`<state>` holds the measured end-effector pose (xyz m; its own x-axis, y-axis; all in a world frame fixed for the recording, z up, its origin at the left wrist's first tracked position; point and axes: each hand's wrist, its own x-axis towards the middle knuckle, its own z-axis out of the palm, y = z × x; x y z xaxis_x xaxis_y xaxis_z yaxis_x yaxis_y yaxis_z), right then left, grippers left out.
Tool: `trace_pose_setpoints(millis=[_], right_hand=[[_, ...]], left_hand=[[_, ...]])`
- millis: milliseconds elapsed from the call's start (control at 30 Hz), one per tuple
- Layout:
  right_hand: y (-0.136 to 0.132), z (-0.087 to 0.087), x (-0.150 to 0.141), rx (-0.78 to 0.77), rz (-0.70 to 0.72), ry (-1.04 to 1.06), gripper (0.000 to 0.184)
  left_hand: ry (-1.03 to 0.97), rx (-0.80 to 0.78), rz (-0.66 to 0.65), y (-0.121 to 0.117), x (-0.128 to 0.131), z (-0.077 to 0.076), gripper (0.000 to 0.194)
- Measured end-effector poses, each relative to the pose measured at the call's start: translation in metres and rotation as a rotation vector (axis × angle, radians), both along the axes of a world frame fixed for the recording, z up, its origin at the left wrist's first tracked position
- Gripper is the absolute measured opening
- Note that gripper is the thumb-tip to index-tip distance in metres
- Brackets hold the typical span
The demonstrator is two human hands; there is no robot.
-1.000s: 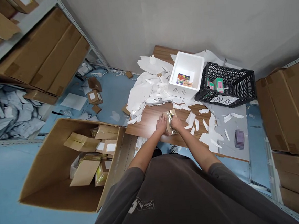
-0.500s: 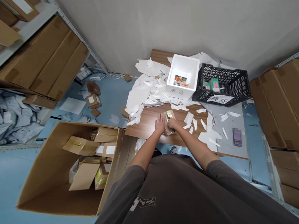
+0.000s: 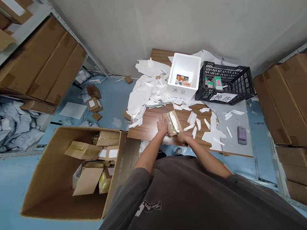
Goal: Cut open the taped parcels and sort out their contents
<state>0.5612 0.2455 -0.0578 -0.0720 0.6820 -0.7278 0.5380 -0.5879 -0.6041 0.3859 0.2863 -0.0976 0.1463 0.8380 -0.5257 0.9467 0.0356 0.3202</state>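
A small brown parcel [image 3: 173,122] with shiny tape along it lies on the wooden table [image 3: 146,128]. My left hand [image 3: 162,125] rests at the parcel's left edge, fingers stretched out flat against it. My right hand [image 3: 184,138] is drawn back to the table's near edge, just below the parcel. Its fingers are curled closed around something small and dark that I cannot make out. White paper scraps [image 3: 196,120] lie to the right of the parcel.
A white foam box [image 3: 184,75] and a black plastic crate [image 3: 224,83] stand at the table's far side, beside a heap of torn white paper [image 3: 146,94]. A large open carton [image 3: 67,171] of parcels sits on the blue floor at left. Cartons fill the shelves on both sides.
My right hand has pulled off the parcel and back toward me to the table edge. The parcel now lies uncovered, and my left hand stays at its left side.
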Motion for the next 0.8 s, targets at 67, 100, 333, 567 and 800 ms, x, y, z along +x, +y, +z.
trace_pose_setpoints(millis=[67,100,333,567,800], right_hand=[[-0.009,0.003,0.003,-0.036,0.08,-0.093,0.025],[-0.013,0.005,0.004,-0.053,0.104,-0.12,0.026],[-0.04,0.018,0.056,0.075,0.285,-0.292,0.031],[-0.022,-0.011,0.066,0.212,-0.04,-0.357,0.058],[0.006,-0.041,0.05,0.26,-0.132,-0.267,0.061]], left_hand=[[0.061,-0.009,-0.035,0.001,0.001,0.003,0.149],[0.087,-0.021,-0.05,0.002,0.002,0.005,0.151],[0.189,-0.043,-0.088,-0.004,0.012,0.018,0.155],[0.216,0.124,-0.096,-0.032,0.02,0.025,0.138],[0.029,0.135,-0.605,-0.021,0.021,0.04,0.064]])
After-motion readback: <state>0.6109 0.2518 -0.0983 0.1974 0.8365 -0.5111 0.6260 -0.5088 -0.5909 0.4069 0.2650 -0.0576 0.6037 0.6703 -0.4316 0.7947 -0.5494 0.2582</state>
